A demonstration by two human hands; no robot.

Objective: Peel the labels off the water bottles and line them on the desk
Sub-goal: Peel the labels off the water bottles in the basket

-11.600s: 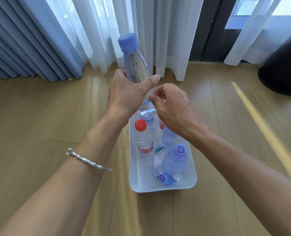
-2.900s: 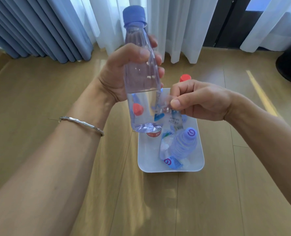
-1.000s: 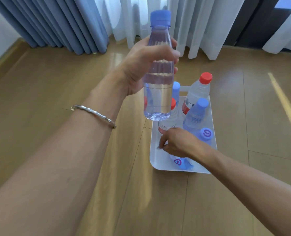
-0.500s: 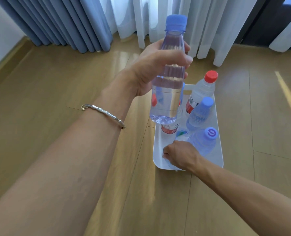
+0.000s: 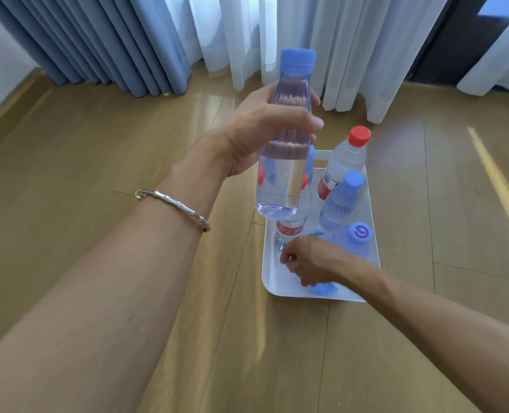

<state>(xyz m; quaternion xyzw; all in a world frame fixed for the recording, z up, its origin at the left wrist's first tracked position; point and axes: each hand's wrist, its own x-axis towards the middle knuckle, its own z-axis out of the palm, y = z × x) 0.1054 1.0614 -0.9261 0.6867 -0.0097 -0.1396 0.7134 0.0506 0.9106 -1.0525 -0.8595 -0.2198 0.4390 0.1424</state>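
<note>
My left hand (image 5: 256, 135) grips a clear, label-free water bottle (image 5: 280, 180) with a blue cap, held upright above the left side of a white tray (image 5: 269, 281). My right hand (image 5: 310, 260) is low inside the tray's near end with its back to me and its fingers curled under, so I cannot see what they hold. A crumpled blue label (image 5: 325, 289) lies just below that hand. The tray holds a red-capped bottle (image 5: 344, 162), a blue-capped bottle (image 5: 338, 201), a bottle with a swirl on its cap (image 5: 356, 236) and a red-labelled bottle (image 5: 292, 228).
The tray sits on a glossy wooden surface (image 5: 128, 144) that stretches left and toward me. Blue curtains (image 5: 104, 40) and white sheer curtains (image 5: 336, 40) hang along the far edge. A silver bracelet (image 5: 172, 204) circles my left wrist.
My right hand pulled the label off the raised bottle, then dropped into the near end of the tray and stays there. The left hand keeps the bare bottle upright, drifting slightly right.
</note>
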